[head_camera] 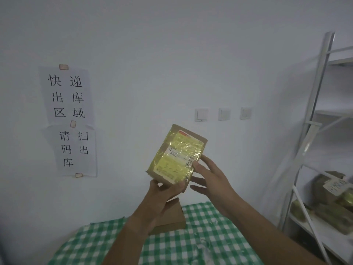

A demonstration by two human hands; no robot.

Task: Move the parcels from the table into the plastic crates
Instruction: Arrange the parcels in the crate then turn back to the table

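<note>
— Where is the parcel (pixel 176 153) right now?

— Held up in the air in front of the white wall (pixel 152 54), above the far edge of the surface (pixel 200 236) with the green-and-white checked cloth. It is a brown cardboard box wrapped in shiny yellowish tape, with a shipping label facing the camera.

— Which way does it run?

— Its long axis stands close to upright, tilted so the top leans to the right. The lower short end sits in the left hand (pixel 164 196); the upper end points up toward the light switches (pixel 222 114).

— And the hands?

— The left hand grips the bottom end, thumb on the near face and fingers curled under it. The right hand (pixel 208 178) has its fingers straight and spread, its thumb touching the parcel's right edge near the label's barcode; the other fingers reach behind the box.

— Anything else around?

— A second plain brown box (pixel 172 217) lies flat on the surface, below the held one. Paper notices (pixel 68 119) with Chinese characters are taped to the wall on the left. A white metal shelf (pixel 315 131) at the right carries more taped parcels.
</note>
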